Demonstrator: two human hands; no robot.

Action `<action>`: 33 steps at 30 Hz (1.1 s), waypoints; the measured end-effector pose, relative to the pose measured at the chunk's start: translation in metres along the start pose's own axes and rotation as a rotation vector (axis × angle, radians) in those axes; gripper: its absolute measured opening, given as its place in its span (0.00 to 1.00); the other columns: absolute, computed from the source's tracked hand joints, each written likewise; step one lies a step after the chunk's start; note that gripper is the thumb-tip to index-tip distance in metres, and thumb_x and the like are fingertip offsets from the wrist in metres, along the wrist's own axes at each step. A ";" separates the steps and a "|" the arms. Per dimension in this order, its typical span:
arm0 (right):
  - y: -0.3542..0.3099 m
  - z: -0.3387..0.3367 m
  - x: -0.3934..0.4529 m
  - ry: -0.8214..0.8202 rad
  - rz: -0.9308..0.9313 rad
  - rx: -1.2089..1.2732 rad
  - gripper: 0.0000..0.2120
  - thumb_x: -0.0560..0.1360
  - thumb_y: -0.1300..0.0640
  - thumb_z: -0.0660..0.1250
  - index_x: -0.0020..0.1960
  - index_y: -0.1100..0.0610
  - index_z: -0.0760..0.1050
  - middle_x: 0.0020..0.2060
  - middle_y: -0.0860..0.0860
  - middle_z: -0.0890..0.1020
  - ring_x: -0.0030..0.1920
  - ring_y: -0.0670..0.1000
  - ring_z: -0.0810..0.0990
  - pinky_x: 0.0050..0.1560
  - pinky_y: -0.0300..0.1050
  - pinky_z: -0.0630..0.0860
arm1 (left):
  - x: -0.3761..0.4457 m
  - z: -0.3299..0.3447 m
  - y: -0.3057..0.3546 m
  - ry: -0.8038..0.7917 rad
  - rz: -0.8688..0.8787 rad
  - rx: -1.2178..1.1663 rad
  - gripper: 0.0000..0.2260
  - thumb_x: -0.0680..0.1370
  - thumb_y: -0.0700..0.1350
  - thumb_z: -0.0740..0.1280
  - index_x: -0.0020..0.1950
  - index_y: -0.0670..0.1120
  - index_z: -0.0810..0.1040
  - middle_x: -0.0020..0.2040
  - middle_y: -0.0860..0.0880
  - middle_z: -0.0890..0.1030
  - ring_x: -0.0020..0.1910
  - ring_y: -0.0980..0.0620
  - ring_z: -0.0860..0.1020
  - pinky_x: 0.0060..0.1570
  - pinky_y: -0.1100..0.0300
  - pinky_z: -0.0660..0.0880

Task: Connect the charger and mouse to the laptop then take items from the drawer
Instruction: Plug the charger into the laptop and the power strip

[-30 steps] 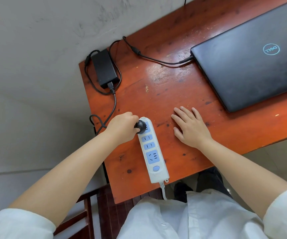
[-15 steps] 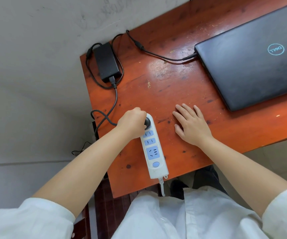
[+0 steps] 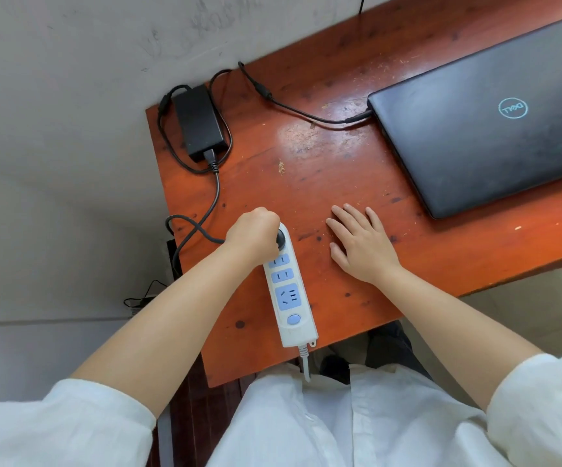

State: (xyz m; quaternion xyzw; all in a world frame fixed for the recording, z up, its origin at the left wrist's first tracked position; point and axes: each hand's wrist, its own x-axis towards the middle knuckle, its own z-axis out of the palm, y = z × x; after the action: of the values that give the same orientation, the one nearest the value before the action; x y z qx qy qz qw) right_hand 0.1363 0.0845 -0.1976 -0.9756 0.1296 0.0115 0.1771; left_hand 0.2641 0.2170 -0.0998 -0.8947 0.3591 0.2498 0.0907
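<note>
The left hand (image 3: 255, 235) is curled tight around a black plug (image 3: 280, 237), pressing it at the top socket of the white power strip (image 3: 289, 291) in the middle of the frame. The right hand (image 3: 360, 242) lies flat and open on the red-brown table (image 3: 323, 156), holding nothing. From the plug a black cable (image 3: 210, 200) runs up to the charger brick (image 3: 198, 121) in the upper left; a thinner lead reaches the closed laptop (image 3: 488, 119) in the upper right.
</note>
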 end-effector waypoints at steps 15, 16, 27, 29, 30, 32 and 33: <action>0.020 -0.069 0.005 -0.123 -0.008 -0.039 0.20 0.76 0.57 0.59 0.68 0.58 0.67 0.69 0.53 0.69 0.73 0.52 0.59 0.73 0.49 0.56 | -0.013 -0.020 0.007 -0.022 -0.138 -0.036 0.08 0.75 0.47 0.64 0.39 0.43 0.72 0.38 0.47 0.74 0.41 0.45 0.74 0.37 0.57 0.68; 0.030 -0.083 0.004 -0.097 0.002 -0.060 0.19 0.76 0.57 0.60 0.66 0.58 0.68 0.68 0.53 0.72 0.73 0.52 0.60 0.73 0.49 0.56 | -0.012 -0.024 0.012 0.004 -0.149 -0.040 0.09 0.75 0.49 0.64 0.44 0.43 0.75 0.42 0.46 0.77 0.43 0.45 0.75 0.39 0.56 0.69; 0.187 -0.250 -0.047 0.207 0.169 -0.090 0.17 0.77 0.56 0.60 0.64 0.60 0.71 0.65 0.56 0.74 0.68 0.53 0.69 0.68 0.51 0.62 | 0.037 -0.088 0.246 0.443 0.114 -0.048 0.16 0.78 0.45 0.60 0.65 0.43 0.70 0.64 0.42 0.73 0.64 0.42 0.69 0.60 0.49 0.71; 0.225 -0.276 -0.063 0.218 0.172 -0.115 0.18 0.77 0.55 0.59 0.65 0.60 0.69 0.67 0.56 0.73 0.69 0.53 0.67 0.69 0.52 0.61 | 0.044 -0.102 0.300 0.510 0.132 -0.080 0.16 0.78 0.45 0.60 0.64 0.42 0.70 0.63 0.42 0.73 0.64 0.42 0.69 0.60 0.49 0.70; 0.244 -0.289 -0.071 0.222 0.174 -0.123 0.18 0.78 0.55 0.59 0.66 0.60 0.69 0.67 0.56 0.72 0.69 0.54 0.67 0.69 0.52 0.60 | 0.046 -0.108 0.325 0.542 0.144 -0.101 0.16 0.78 0.45 0.60 0.64 0.42 0.70 0.63 0.42 0.73 0.64 0.42 0.68 0.60 0.49 0.70; 0.280 -0.313 -0.086 0.246 0.181 -0.128 0.18 0.77 0.55 0.59 0.66 0.60 0.68 0.67 0.56 0.72 0.69 0.54 0.66 0.69 0.51 0.61 | 0.051 -0.120 0.369 0.592 0.163 -0.134 0.16 0.78 0.46 0.61 0.64 0.42 0.70 0.63 0.42 0.73 0.63 0.42 0.68 0.60 0.49 0.70; 0.297 -0.324 -0.092 0.261 0.187 -0.123 0.18 0.77 0.55 0.59 0.66 0.59 0.68 0.67 0.56 0.72 0.69 0.54 0.66 0.69 0.51 0.61 | 0.053 -0.126 0.389 0.611 0.168 -0.143 0.17 0.77 0.46 0.61 0.64 0.41 0.69 0.64 0.42 0.72 0.63 0.42 0.68 0.59 0.50 0.70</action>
State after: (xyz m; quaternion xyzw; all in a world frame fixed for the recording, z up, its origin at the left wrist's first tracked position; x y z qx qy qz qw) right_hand -0.0368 -0.2737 0.0107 -0.9614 0.2409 -0.0909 0.0970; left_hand 0.0772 -0.1400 -0.0126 -0.8996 0.4237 0.0009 -0.1055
